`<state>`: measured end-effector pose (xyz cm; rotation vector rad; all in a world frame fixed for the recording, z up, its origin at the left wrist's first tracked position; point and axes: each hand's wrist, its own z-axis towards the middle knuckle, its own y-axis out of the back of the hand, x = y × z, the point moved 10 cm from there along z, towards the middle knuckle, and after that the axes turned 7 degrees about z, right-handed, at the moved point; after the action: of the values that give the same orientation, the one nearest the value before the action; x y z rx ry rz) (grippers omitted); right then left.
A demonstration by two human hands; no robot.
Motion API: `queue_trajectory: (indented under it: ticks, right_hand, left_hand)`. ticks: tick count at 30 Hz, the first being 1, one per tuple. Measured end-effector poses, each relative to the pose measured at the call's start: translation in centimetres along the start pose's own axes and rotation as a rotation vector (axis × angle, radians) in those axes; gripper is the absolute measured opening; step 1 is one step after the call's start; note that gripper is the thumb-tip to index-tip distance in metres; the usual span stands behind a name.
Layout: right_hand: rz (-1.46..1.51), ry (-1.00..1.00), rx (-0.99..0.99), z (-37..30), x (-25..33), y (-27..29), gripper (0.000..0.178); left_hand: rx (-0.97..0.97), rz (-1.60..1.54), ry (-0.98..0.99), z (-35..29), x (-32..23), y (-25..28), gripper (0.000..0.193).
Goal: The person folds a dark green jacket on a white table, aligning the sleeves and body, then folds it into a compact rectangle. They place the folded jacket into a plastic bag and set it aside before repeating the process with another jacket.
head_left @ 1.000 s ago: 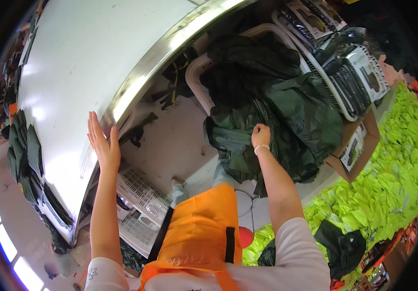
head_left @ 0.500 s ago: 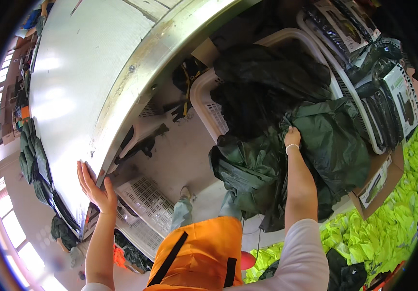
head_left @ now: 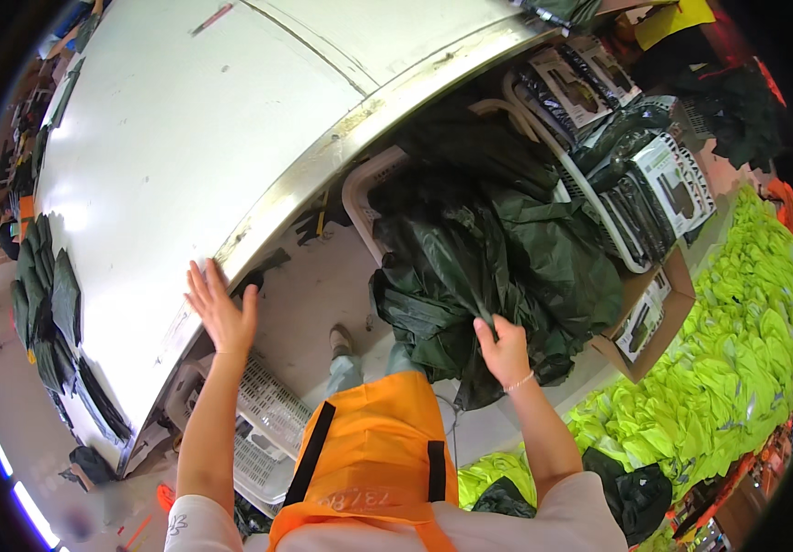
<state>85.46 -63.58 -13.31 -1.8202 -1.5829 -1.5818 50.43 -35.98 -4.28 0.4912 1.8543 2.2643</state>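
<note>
Dark green, thin shiny fabric (head_left: 544,248) spills in a crumpled heap over the near side of a white plastic basket (head_left: 359,207). My right hand (head_left: 505,351) pinches a fold of this dark green fabric at the heap's near edge. At the rim of a white-topped table (head_left: 185,138), my left hand (head_left: 221,313) lies with its fingers spread against the metal-edged border, holding nothing. Part of the basket is hidden under the fabric and the table edge.
Another basket (head_left: 590,198) holds plastic-wrapped packages at the right, above an open cardboard box (head_left: 645,317). Bright yellow-green garments (head_left: 691,396) are heaped on the right. White crates (head_left: 267,396) stand beneath the table at left. Folded dark pieces (head_left: 42,276) lie along the table's far-left edge.
My right hand has drawn the dark green fabric toward me and a little left. My left hand has moved along the table edge, up and right in the picture. The view has shifted.
</note>
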Motion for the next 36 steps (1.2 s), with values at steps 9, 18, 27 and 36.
queue_trajectory:
  ticks: [9,18,27,36]
  right_hand:
    - [-0.104,0.496,0.098,-18.5,19.9,-2.8,0.037]
    - [0.230,0.769,0.167,-28.5,31.7,-3.9,0.018]
    - [-0.477,0.631,0.364,-21.4,34.1,-10.4,0.081]
    - [-0.282,0.616,-0.019,-19.7,39.0,-13.5,0.048]
  left_hand:
    - [1.531,-1.597,0.681,-14.8,-21.6,-4.6,0.079]
    - [0.705,-2.028,-0.313,-5.2,-14.1,21.2,0.012]
    - [0.568,-2.304,-1.975,-12.4,4.1,43.7,0.036]
    - [-0.543,-1.568,-0.062,-9.6,30.0,31.2,0.017]
